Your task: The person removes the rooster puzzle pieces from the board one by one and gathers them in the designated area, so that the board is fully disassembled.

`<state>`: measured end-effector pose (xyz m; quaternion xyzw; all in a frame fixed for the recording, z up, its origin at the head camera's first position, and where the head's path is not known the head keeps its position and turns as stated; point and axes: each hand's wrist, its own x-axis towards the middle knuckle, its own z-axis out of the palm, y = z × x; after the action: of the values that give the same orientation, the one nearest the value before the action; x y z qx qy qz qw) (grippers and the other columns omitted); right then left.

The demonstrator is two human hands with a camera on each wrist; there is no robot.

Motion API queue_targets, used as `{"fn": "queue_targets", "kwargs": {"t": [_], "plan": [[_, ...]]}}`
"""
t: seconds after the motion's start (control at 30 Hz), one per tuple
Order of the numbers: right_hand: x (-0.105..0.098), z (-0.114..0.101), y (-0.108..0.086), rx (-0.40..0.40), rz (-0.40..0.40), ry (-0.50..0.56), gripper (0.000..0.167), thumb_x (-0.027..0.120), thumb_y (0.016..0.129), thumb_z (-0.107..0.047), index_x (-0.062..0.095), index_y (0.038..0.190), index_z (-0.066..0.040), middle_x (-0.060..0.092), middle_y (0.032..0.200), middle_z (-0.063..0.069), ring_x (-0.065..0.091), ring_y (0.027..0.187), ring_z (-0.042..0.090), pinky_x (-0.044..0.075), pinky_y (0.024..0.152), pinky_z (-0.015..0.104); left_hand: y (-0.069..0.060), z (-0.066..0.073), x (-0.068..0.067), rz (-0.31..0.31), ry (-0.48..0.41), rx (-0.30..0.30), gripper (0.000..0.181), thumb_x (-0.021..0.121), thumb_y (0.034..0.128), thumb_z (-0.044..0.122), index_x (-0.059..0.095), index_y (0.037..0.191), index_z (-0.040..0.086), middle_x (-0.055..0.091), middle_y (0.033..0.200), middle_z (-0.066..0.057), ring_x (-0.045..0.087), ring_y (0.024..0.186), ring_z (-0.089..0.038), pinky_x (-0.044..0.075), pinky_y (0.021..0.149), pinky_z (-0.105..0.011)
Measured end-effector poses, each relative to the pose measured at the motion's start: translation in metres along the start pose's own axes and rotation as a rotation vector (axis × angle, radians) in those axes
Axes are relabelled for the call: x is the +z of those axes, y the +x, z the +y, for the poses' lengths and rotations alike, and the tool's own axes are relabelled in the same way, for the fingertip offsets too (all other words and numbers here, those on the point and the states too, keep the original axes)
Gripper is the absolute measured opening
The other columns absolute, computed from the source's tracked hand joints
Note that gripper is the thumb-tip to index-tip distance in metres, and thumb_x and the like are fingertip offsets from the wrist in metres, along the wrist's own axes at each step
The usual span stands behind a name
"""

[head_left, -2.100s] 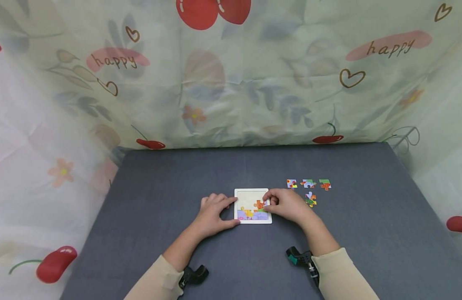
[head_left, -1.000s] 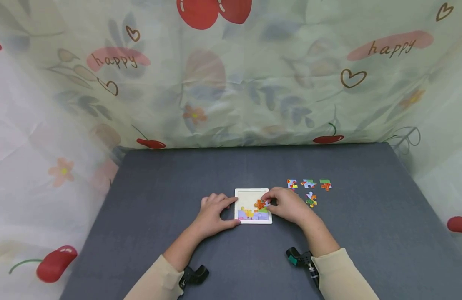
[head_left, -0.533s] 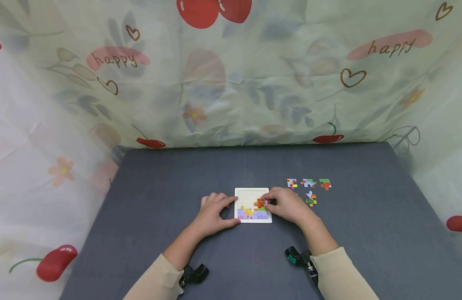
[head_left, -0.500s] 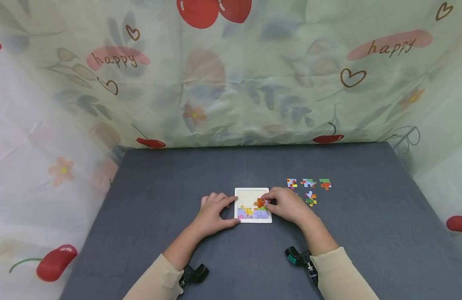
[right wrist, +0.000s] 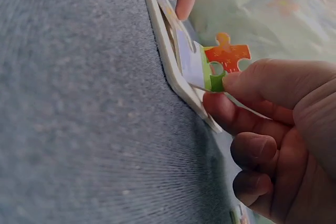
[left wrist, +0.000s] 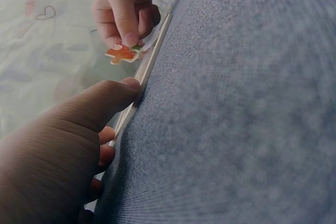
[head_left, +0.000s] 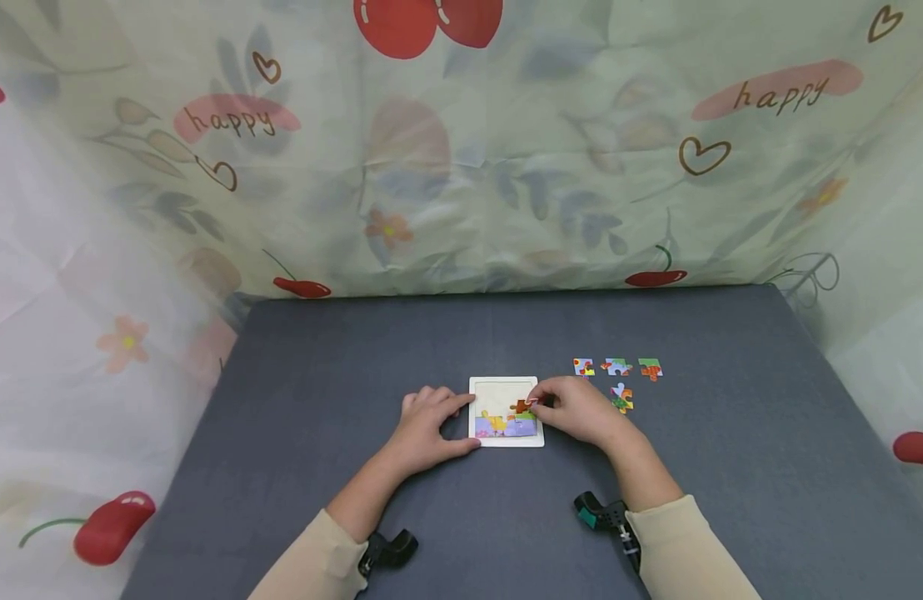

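My left hand (head_left: 424,429) steadies a white-rimmed puzzle tray (head_left: 502,442), its extended thumb and index finger touching the tray's left side. Between the thumb and fingers of my right hand (head_left: 577,407) is an orange jigsaw piece (right wrist: 231,53), pinched near its green part. It tilts above the right half of the tray. A lilac and green piece (right wrist: 191,64) beside it also stands tilted above the rim in the right wrist view. Joined lilac and yellow pieces (head_left: 491,426) lie along the tray's near side; bare cream backing shows behind them.
Several loose jigsaw pieces lie right of the tray: a yellow and red one (head_left: 583,367), a lilac one (head_left: 617,367), a green and orange one (head_left: 651,368) and a multicoloured one (head_left: 621,398). A printed curtain (head_left: 476,208) hangs behind the grey table (head_left: 356,350).
My right hand has shifted slightly right, and the orange piece has gone from nearly flat to tilted. The left hand keeps its place on the tray.
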<state>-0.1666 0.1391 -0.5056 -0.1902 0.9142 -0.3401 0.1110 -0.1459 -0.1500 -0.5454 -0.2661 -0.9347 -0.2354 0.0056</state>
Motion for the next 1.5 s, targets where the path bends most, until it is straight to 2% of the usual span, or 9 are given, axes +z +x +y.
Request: {"fn": "queue_targets", "kwargs": {"t": [0.3, 0.53, 0.63, 0.83, 0.97, 1.23, 1.5], "plan": [[0.000, -0.001, 0.000, 0.029, 0.008, 0.016, 0.008, 0.072, 0.093, -0.013, 0.074, 0.100, -0.011, 0.063, 0.083, -0.004, 0.052, 0.068, 0.012, 0.045, 0.065, 0.033, -0.001, 0.001, 0.000, 0.002, 0.000, -0.001, 0.068, 0.077, 0.0863, 0.057, 0.063, 0.143, 0.022, 0.050, 0.097, 0.010, 0.042, 0.091, -0.012, 0.027, 0.085, -0.042], [-0.001, 0.000, 0.001, 0.015, 0.028, 0.061, 0.015, 0.071, 0.090, -0.011, 0.072, 0.105, -0.009, 0.062, 0.083, -0.003, 0.050, 0.065, 0.013, 0.043, 0.063, 0.031, 0.000, 0.001, -0.001, 0.001, 0.001, -0.004, 0.068, 0.077, 0.0863, 0.057, 0.063, 0.143, 0.022, 0.050, 0.096, 0.011, 0.041, 0.091, -0.011, 0.027, 0.086, -0.042], [-0.004, 0.000, -0.001, 0.009, 0.039, 0.114, 0.018, 0.072, 0.090, -0.010, 0.070, 0.108, -0.009, 0.062, 0.085, -0.002, 0.049, 0.063, 0.013, 0.043, 0.062, 0.030, 0.000, 0.001, -0.001, 0.003, 0.000, -0.002, 0.068, 0.077, 0.0861, 0.057, 0.063, 0.142, 0.022, 0.050, 0.096, 0.011, 0.041, 0.091, -0.011, 0.027, 0.086, -0.042], [-0.024, -0.003, -0.009, -0.002, 0.051, 0.257, 0.025, 0.074, 0.091, -0.008, 0.063, 0.114, -0.010, 0.063, 0.089, 0.002, 0.050, 0.065, 0.017, 0.044, 0.062, 0.029, 0.000, 0.002, -0.001, 0.005, -0.009, 0.002, 0.067, 0.078, 0.0859, 0.056, 0.064, 0.141, 0.021, 0.050, 0.096, 0.011, 0.041, 0.091, -0.011, 0.027, 0.085, -0.042], [-0.039, -0.002, -0.015, 0.013, 0.064, 0.301, 0.027, 0.074, 0.093, -0.009, 0.063, 0.117, -0.009, 0.063, 0.091, 0.004, 0.050, 0.065, 0.019, 0.046, 0.062, 0.030, 0.000, 0.001, -0.001, 0.007, -0.010, 0.002, 0.067, 0.078, 0.0858, 0.056, 0.064, 0.141, 0.021, 0.050, 0.096, 0.011, 0.041, 0.091, -0.012, 0.027, 0.085, -0.041], [-0.070, 0.003, -0.034, 0.053, 0.140, 0.346, 0.027, 0.073, 0.095, -0.009, 0.067, 0.121, -0.007, 0.065, 0.097, 0.011, 0.049, 0.062, 0.018, 0.044, 0.057, 0.029, 0.000, 0.001, 0.000, 0.002, -0.004, -0.001, 0.069, 0.078, 0.0858, 0.057, 0.063, 0.142, 0.021, 0.050, 0.096, 0.011, 0.041, 0.091, -0.012, 0.027, 0.086, -0.042], [-0.095, 0.014, -0.053, 0.085, 0.186, 0.317, 0.033, 0.071, 0.098, -0.015, 0.066, 0.129, -0.005, 0.066, 0.106, 0.014, 0.056, 0.068, 0.025, 0.051, 0.064, 0.032, -0.001, 0.002, -0.002, -0.002, -0.010, -0.005, 0.068, 0.078, 0.0862, 0.055, 0.063, 0.143, 0.020, 0.049, 0.095, 0.010, 0.041, 0.091, -0.012, 0.026, 0.086, -0.042]]}}
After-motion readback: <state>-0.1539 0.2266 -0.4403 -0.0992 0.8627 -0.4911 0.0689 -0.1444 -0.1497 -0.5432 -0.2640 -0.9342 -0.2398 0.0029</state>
